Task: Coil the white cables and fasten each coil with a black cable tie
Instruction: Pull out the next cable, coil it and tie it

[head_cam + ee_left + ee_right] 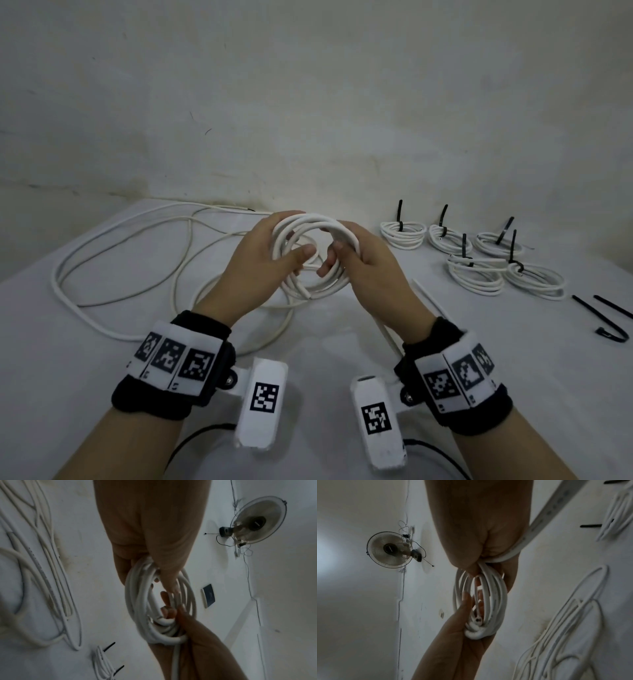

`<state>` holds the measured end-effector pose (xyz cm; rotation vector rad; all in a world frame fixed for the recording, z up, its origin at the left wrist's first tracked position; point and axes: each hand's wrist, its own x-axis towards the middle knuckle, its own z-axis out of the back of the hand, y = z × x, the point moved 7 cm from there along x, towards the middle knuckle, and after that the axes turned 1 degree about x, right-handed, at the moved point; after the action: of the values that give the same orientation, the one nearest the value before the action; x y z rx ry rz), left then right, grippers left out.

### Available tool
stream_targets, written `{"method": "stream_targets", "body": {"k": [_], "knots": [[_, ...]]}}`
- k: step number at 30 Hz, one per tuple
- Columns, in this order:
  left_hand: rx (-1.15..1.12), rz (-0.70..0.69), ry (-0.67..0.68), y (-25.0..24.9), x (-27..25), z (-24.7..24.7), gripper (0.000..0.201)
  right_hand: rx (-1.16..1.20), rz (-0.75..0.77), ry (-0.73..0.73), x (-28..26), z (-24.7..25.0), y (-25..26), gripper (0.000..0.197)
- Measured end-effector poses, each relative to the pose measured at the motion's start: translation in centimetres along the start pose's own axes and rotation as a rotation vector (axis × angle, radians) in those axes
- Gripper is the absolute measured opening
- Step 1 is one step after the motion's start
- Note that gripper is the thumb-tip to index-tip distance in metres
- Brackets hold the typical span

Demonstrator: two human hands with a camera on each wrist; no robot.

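While loose cables (pixel 113 260) sprawl over the table (pixel 325 359) on the left, the left hand (pixel 263 257) has its fingers curled round one side of a white coil (pixel 310 255) held above the middle. It's several round loops, no tie on it. Right hand (pixel 363 260) grips the other side. Further right sit five tied coils (pixel 479 253) and spare black ties (pixel 606 317).

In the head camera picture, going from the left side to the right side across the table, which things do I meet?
Loose white cables → left hand → coil held in both hands → right hand → five tied coils → loose black cable ties.
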<state>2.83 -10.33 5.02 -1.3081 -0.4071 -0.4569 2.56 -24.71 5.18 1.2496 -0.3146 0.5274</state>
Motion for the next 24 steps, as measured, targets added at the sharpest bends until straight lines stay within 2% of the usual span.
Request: {"method": "stream_targets", "body": {"k": [2,4,6,9,16,20,24], "knots": [[0.060,-0.040,-0.024,0.0,-0.2,0.1,0.031,0.097,-0.032,0.037,-0.1,0.0,-0.1,0.022],[0.105,-0.084,-0.048,-0.5,-0.3,0.0,0.025,0.301,-0.109,0.091,-0.4,-0.2,-0.7,0.018],[0.113,-0.113,-0.067,-1.1,-0.5,-0.2,0.024,0.464,-0.152,0.128,-0.6,-0.4,-1.0,0.026],[0.080,-0.130,-0.050,-1.7,-0.6,-0.7,0.030,0.567,-0.122,0.162,-0.7,-0.5,-0.5,0.042],[-0.126,0.008,0.114,-1.5,-0.9,-2.2,0.035,0.600,-0.148,0.139,-0.5,-0.3,-0.6,0.063],[-0.286,0.117,0.139,-0.8,-1.0,-2.8,0.040,0.629,-0.261,0.115,-0.7,-0.4,-0.9,0.046],[-0.327,0.157,0.121,-0.6,-0.9,-2.9,0.035,0.701,-0.339,0.130,-1.0,-0.9,-1.0,0.042]]}}
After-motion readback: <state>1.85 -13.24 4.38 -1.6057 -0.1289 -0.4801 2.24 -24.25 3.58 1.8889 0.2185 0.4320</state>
